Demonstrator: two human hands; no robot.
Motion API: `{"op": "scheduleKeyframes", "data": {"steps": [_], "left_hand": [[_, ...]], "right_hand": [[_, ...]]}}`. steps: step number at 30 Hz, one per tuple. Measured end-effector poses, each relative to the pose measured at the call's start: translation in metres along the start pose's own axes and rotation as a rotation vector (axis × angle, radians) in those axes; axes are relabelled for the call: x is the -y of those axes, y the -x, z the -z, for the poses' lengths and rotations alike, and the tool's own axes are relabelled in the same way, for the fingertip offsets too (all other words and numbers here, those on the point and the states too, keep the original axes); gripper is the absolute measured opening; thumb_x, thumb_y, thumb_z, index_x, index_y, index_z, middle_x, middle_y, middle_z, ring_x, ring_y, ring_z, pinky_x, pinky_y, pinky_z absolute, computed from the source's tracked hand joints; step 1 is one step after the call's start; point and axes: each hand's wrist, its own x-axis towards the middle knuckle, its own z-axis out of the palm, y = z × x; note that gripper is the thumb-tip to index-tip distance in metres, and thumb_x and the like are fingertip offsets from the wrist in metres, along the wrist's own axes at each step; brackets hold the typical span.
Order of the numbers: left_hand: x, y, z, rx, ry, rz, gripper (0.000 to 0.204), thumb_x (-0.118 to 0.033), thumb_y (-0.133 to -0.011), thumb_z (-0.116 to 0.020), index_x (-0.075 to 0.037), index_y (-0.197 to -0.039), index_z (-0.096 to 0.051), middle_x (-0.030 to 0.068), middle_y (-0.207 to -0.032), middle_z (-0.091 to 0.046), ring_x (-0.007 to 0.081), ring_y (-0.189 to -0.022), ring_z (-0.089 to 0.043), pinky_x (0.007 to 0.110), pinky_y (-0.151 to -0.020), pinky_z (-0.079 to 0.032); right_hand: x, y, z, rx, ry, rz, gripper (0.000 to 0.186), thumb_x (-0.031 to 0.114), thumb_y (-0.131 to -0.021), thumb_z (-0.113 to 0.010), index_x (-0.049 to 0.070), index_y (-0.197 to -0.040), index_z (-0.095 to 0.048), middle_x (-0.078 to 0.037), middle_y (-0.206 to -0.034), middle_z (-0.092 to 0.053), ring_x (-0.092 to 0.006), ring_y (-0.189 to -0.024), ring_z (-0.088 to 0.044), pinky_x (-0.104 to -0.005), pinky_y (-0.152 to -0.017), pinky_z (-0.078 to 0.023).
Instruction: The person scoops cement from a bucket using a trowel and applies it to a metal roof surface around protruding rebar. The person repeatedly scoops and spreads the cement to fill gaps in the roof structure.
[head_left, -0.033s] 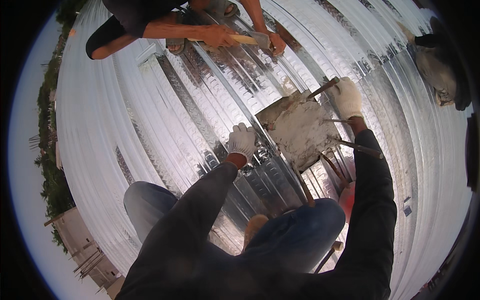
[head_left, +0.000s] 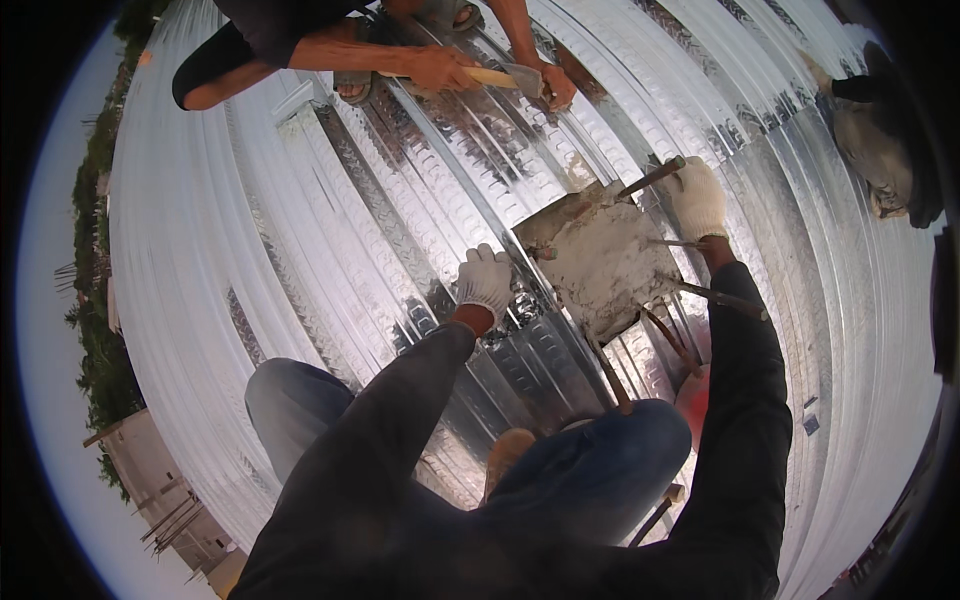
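My left hand (head_left: 485, 278), in a white knit glove, is closed, its bent fingers over a rib of the shiny corrugated metal sheet (head_left: 370, 250), left of a square cutout. Inside the cutout is rough grey concrete (head_left: 605, 255). Several steel rebars stick up around it; one rebar (head_left: 655, 175) reaches towards my gloved right hand (head_left: 697, 197). That hand is at the sheet on the cutout's right side, its fingers mostly hidden, so its grip does not show. Across from me a co-worker's hands (head_left: 440, 68) hold a hammer (head_left: 500, 77) with a wooden handle against the sheet.
More rebars (head_left: 720, 298) lean out beneath my right forearm and beside my knee. A red rounded object (head_left: 693, 395) is partly hidden by my right arm. Another person (head_left: 885, 140) is at the far right. Beyond the decking's left edge are trees (head_left: 100, 350) and a building (head_left: 160, 490).
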Motion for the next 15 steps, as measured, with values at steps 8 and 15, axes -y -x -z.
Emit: {"op": "scheduleKeyframes", "data": {"steps": [8,15], "left_hand": [[0.005,-0.010,-0.014,-0.095,0.002,-0.019,0.044,-0.026,-0.085,-0.087,-0.001,-0.119,-0.076,0.0179,-0.118,-0.068,0.0364,-0.113,-0.068,0.046,-0.087,-0.060],[0.016,-0.010,-0.021,-0.112,0.030,-0.027,0.040,-0.026,-0.087,-0.085,-0.001,-0.118,-0.078,0.0186,-0.118,-0.071,0.0361,-0.110,-0.070,0.047,-0.084,-0.061]], "right_hand": [[-0.016,-0.004,0.013,0.040,-0.143,0.108,0.028,0.024,-0.102,-0.077,0.007,-0.124,-0.080,-0.017,-0.123,-0.077,-0.0422,-0.119,-0.073,-0.0530,-0.100,-0.058],[-0.011,0.014,0.013,0.043,-0.114,0.094,0.033,0.021,-0.101,-0.077,0.005,-0.129,-0.081,-0.021,-0.126,-0.078,-0.0437,-0.120,-0.073,-0.0522,-0.103,-0.058]]}}
